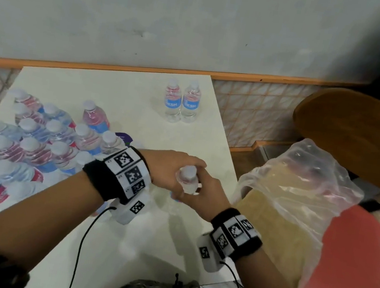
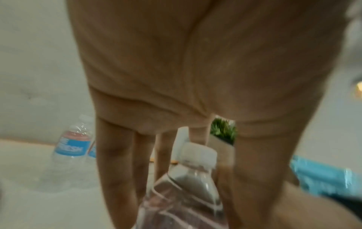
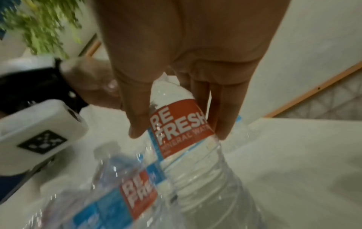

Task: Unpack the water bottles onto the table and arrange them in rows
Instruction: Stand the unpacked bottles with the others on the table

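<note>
Here, held upright over the table (image 1: pixel 179 140) near its right edge: a water bottle (image 1: pixel 187 180). Gripped round the body by the right hand (image 1: pixel 204 192), capped from above by the left hand (image 1: pixel 170 168), fingers curled about the neck.

A plain room, likely a home or small eatery: a white table (image 1: pixel 184 140) is set against a painted wall (image 1: pixel 178 18) with tile skirting (image 1: pixel 251 108); a wooden chair (image 1: pixel 358 134) is seen beside the table.

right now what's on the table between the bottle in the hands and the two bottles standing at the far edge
Nothing: in the head view the table is bare between the held bottle and the standing pair.
</note>
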